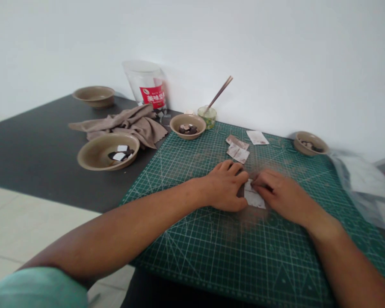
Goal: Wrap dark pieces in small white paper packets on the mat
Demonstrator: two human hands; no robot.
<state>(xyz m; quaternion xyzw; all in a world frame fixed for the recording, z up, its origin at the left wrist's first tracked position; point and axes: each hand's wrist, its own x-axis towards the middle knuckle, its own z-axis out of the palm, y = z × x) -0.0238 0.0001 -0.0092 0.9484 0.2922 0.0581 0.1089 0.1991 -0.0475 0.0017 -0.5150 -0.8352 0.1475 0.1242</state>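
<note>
On the green cutting mat [237,252] lies a small whitish card [254,199] with brown smudges. My left hand [226,187] rests along the card's left edge, its fingers spread out and pressing down. A darker patch shows between its fingertips and the card. From the right, my right hand [280,194] reaches over the card with thumb and fingers pinched at its upper part. Whatever sits in that pinch is too small and hidden to name. Just beyond my hands lie two smudged cards [238,152], partly overlapping, and a cleaner white card [257,137].
Bowls with dark pieces stand at left [93,158], back [188,132] and right [303,147]; another bowl [94,100] is far left. A brown cloth [128,124], a clear tub [141,83], a green-patterned cup [208,117] with chopsticks and plastic bags [365,179] surround the mat.
</note>
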